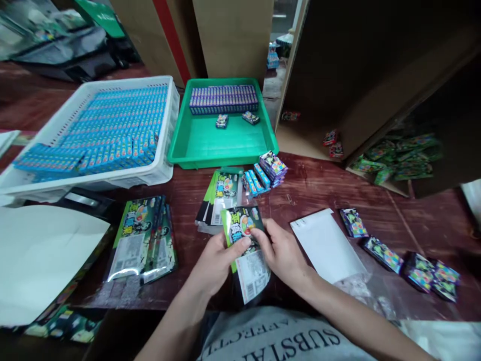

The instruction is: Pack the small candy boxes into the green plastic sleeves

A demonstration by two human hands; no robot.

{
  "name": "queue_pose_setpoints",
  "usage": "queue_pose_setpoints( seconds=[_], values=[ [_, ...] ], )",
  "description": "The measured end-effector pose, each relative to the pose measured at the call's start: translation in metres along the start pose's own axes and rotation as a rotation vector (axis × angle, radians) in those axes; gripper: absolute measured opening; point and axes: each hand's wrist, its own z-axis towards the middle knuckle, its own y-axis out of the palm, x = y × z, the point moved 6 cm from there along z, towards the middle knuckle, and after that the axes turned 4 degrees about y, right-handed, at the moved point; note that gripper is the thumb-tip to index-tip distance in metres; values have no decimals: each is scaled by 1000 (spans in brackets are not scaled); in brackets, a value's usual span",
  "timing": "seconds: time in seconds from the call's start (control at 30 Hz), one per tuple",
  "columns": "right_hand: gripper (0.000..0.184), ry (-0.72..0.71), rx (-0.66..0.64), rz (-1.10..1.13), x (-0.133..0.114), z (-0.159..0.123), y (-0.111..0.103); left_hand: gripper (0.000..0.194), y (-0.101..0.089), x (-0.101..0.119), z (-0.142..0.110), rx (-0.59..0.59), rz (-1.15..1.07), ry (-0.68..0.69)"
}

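Between both hands is a green and black printed plastic pouch (251,271), held over the table's near edge. My left hand (218,258) grips its left side, thumb across the front. My right hand (281,248) grips the upper right side, its thumb pressed on the printed front. Just beyond lies a fanned stack of similar pouches (224,193). Small purple boxes (274,168) are stacked at its right, beside several small blue boxes (256,180). More printed pouches (141,235) lie in piles to the left of my left hand.
A white crate (171,125) with rows of blue boxes stands at the back left. Next to it a green tray (221,143) holds purple boxes. At right are a white sheet (325,243), scattered boxes (382,253) and an open carton (315,140) with green packets.
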Motion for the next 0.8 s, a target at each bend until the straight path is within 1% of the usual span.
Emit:
queue_pose_setpoints(
  seconds=[0.03,0.07,0.1,0.17,0.23,0.3,0.33,0.4,0.47,0.5,0.57,0.6,0.63,0.67,0.7,0.73,0.8],
  values=[
    [24,-21,14,-25,-1,-1,-1,43,1,0,0,-35,-11,-15],
    [26,-33,16,-37,-1,-1,-2,44,1,1,1,-40,-6,-8],
    [28,-34,12,-43,-1,-2,-2,43,-2,2,2,-5,12,23],
    [34,1,-30,-70,0,-4,-1,41,-11,6,6,157,85,141],
    [40,60,-117,-121,3,-9,6,40,-20,11,8,327,207,264],
    [38,103,-189,-163,8,-15,12,40,-22,15,9,432,380,346],
    [35,109,-205,-164,11,-17,14,39,-22,17,10,449,458,378],
    [31,102,-210,-130,18,-20,13,37,-19,17,11,436,520,442],
    [31,97,-236,-49,27,-20,10,40,-16,13,12,403,471,504],
    [36,102,-250,21,33,-18,7,47,-16,10,11,382,426,526],
    [60,121,-252,208,43,-11,0,71,-12,1,11,306,350,535],
    [69,120,-238,301,47,-6,-5,84,-10,-4,11,244,320,522],
    [71,109,-220,377,50,0,-9,92,-7,-9,11,176,296,502],
    [66,92,-209,433,52,4,-12,95,-4,-12,10,113,283,472],
    [57,74,-212,476,53,8,-14,91,-3,-15,10,63,282,437],
    [50,63,-229,513,54,11,-14,82,-4,-17,9,37,291,406],
    [39,79,-290,582,55,13,-11,54,-10,-14,8,36,339,363]
  ],
)
